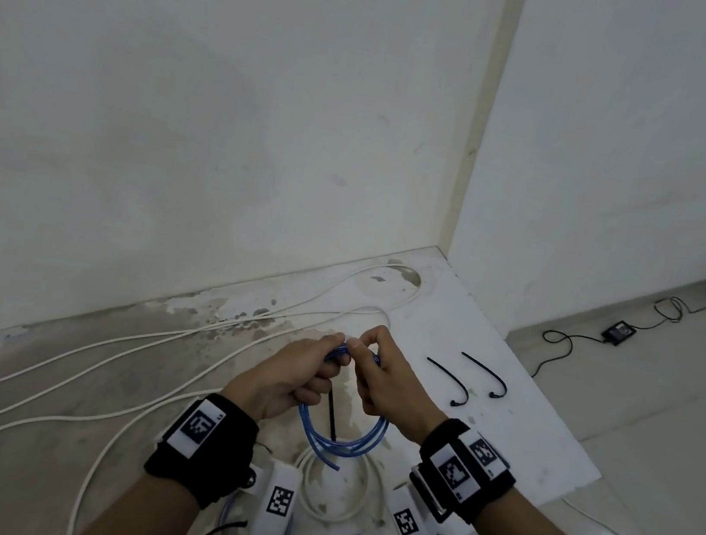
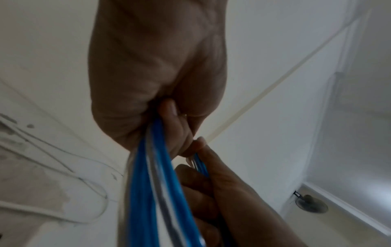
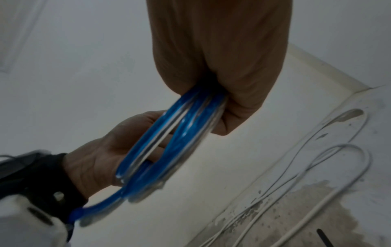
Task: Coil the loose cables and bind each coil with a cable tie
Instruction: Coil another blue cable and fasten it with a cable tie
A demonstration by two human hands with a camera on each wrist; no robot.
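Above a stained white board [image 1: 490, 345] laid in the corner of the room, both hands are holding up a coil of blue cable [image 1: 340, 440] — several glossy, translucent blue loops with pale streaks running along them. The left hand [image 1: 295, 377] is gripping the top of the coil with its fingers curled round the bunched strands, and the right hand [image 1: 389, 385] is pinching the same bundle just beside it, thumb and forefinger meeting at the top. The loops are hanging down between the wrists, and one loose blue end is poking out near the bottom. A black cable tie [image 1: 332, 416] is showing through the coil, slanting down behind the loops; whether either hand is holding it cannot be told.

Two more black cable ties [image 1: 466, 381] are lying curved on the board to the right, apart from each other. Long white cables [image 1: 102, 363] are trailing loose across the board to the left — and a white coil [image 1: 333, 491] is lying directly under the blue one.
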